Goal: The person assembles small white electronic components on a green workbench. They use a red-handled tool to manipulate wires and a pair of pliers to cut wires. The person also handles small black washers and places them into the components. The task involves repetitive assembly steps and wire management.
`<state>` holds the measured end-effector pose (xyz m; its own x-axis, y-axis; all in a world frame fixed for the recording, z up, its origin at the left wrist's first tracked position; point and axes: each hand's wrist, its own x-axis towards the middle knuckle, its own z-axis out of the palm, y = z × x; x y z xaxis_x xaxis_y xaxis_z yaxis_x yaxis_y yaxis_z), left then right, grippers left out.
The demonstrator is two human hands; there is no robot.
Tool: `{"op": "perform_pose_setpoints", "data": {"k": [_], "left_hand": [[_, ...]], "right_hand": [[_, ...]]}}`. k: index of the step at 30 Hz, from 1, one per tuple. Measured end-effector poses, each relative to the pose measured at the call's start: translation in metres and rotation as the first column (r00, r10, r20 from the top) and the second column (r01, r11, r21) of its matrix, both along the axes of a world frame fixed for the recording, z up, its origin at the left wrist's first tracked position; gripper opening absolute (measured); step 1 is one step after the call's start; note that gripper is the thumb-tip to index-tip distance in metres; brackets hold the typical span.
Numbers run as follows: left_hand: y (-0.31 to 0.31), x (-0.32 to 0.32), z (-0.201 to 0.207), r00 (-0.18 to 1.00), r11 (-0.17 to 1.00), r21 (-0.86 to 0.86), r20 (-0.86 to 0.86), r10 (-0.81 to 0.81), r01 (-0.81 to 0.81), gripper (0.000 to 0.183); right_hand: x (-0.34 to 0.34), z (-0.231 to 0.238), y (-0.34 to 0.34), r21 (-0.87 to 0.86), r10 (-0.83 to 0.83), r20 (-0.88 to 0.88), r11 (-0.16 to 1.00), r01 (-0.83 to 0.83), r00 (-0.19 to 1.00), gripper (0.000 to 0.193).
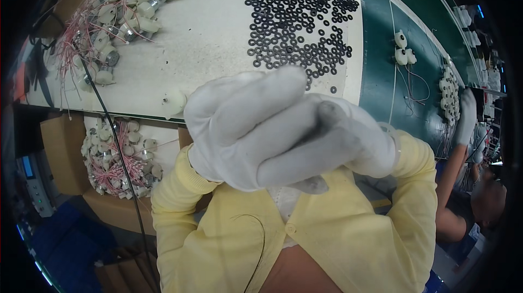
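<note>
Both gloved, touching | left hand point(248, 129): fingers loosely bent | right hand point(373, 138): partly hidden | openness, hold: can't tell

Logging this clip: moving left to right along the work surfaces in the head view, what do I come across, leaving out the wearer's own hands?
Heap of off-white parts with pink wires → black rings → three off-white parts → larger cluster of off-white parts → another person's white-gloved hand.

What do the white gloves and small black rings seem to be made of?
White gloves: probably fabric with a matt finish, judging by soft creases and grey smudges. Small black rings: perhaps rubber or ferrite, going by dark, low-sheen surfaces.
</note>
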<state>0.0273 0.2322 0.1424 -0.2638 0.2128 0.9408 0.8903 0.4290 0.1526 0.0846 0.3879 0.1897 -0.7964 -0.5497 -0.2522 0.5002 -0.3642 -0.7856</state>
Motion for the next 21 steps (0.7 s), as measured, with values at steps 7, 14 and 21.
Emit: {"op": "perform_pose_setpoints", "data": {"k": [7,14,21], "left_hand": [[-0.063,-0.018,0.027,0.962,0.844,-0.512,0.273,-0.017,0.160,0.056],[-0.131,-0.023,0.007,0.790,0.816,-0.571,0.457,0.409,-0.093,0.059],[-0.119,-0.028,-0.011,0.852,0.801,-0.579,0.336,0.401,-0.149,0.029]], "right_hand": [[0.004,0.017,0.048,0.105,0.015,0.324,0.993,-0.052,0.946,0.051],[0.042,0.004,0.090,0.772,-0.272,-0.077,0.593,0.230,0.959,0.025],[0.032,-0.029,0.092,0.819,0.199,-0.552,0.312,0.482,0.809,0.036]]}}
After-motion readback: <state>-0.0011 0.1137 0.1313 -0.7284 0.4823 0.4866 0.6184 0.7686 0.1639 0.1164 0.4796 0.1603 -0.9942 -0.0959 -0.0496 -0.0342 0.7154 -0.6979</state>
